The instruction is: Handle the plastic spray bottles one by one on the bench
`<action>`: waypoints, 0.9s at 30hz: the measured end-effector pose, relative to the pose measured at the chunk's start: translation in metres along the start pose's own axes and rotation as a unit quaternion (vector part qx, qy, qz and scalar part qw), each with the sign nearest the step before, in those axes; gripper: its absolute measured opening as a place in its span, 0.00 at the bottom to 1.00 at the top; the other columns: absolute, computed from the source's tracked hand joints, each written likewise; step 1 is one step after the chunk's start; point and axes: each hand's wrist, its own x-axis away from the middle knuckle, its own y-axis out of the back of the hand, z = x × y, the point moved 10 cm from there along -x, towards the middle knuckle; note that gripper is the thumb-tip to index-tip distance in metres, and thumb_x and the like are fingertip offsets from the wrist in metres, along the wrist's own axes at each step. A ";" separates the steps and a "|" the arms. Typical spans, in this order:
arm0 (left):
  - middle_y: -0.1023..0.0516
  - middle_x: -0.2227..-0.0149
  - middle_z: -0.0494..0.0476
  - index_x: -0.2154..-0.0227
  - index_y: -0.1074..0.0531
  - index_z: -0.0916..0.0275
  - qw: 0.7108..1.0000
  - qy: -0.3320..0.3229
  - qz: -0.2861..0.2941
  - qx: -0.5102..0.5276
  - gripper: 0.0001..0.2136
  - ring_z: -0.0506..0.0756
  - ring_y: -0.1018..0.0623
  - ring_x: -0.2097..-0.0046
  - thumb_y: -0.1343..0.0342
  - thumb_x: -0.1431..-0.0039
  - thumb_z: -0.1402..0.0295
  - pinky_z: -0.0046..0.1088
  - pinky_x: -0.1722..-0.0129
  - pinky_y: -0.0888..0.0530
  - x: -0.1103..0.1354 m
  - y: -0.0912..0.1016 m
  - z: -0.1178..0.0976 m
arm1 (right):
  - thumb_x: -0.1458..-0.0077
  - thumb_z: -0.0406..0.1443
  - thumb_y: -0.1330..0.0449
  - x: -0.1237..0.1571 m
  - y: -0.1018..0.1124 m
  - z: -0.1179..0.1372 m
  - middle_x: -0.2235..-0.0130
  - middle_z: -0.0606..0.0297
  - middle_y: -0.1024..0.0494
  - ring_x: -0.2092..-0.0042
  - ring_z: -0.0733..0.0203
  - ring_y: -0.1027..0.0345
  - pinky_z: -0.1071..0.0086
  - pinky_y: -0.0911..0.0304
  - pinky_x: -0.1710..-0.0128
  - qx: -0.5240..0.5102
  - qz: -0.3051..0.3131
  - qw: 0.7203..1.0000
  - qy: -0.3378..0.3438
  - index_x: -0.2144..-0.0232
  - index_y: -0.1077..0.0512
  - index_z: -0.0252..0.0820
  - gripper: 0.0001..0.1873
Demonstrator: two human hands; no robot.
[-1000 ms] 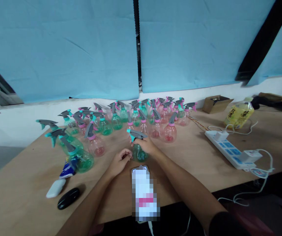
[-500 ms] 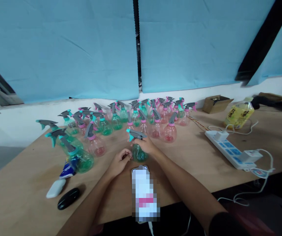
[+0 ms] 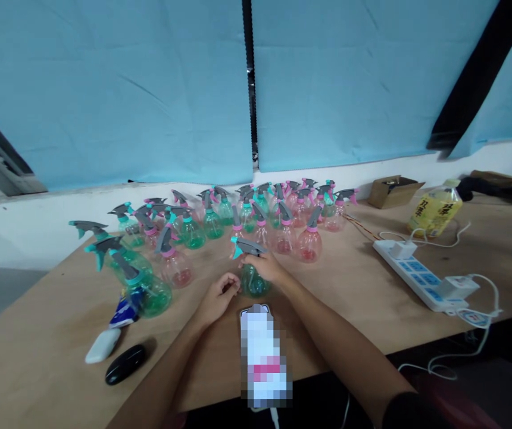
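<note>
A small green spray bottle [image 3: 252, 282] with a grey trigger head stands on the wooden table [image 3: 349, 286] in front of me. My right hand [image 3: 268, 266] is wrapped round its neck, just under the trigger head. My left hand [image 3: 218, 296] rests loosely curled on the table just left of the bottle, fingertips close to its base, holding nothing that I can make out. A phone [image 3: 264, 351] lies between my forearms near the table's front edge.
Many green and pink spray bottles [image 3: 247, 214] crowd the back of the table, some lying on their sides at the left [image 3: 142, 286]. A white case [image 3: 102, 345] and black mouse [image 3: 125, 363] lie front left. A power strip [image 3: 421, 274], yellow bottle [image 3: 434, 210] and cardboard box [image 3: 394, 190] sit right.
Both hands and the green bottle stay in place; only the camera has shifted slightly.
</note>
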 end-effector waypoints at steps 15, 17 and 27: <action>0.26 0.71 0.51 0.69 0.32 0.60 1.000 -0.003 -0.015 0.015 0.08 0.53 0.27 0.67 0.48 0.40 0.61 0.28 0.65 0.30 -0.001 0.003 -0.001 | 0.47 0.38 0.40 0.006 0.006 -0.006 0.69 0.66 0.23 0.68 0.62 0.30 0.67 0.33 0.63 0.042 -0.041 0.998 0.023 0.59 0.25 0.44 0.13; 0.26 0.71 0.52 0.69 0.32 0.60 0.999 -0.005 -0.020 0.033 0.08 0.53 0.27 0.68 0.48 0.40 0.61 0.28 0.65 0.30 0.000 0.004 -0.001 | 0.44 0.41 0.41 0.011 0.006 0.001 0.64 0.64 0.23 0.66 0.61 0.30 0.67 0.34 0.61 0.066 -0.050 0.995 0.056 0.55 0.27 0.44 0.14; 0.26 0.74 0.51 0.67 0.31 0.62 0.995 -0.011 -0.060 0.082 0.12 0.50 0.27 0.73 0.46 0.38 0.57 0.25 0.71 0.31 0.013 0.013 -0.011 | 0.35 0.44 0.53 0.021 -0.004 -0.009 0.46 0.55 0.34 0.43 0.53 0.42 0.54 0.49 0.40 0.251 -0.050 0.960 0.111 0.43 0.41 0.44 0.21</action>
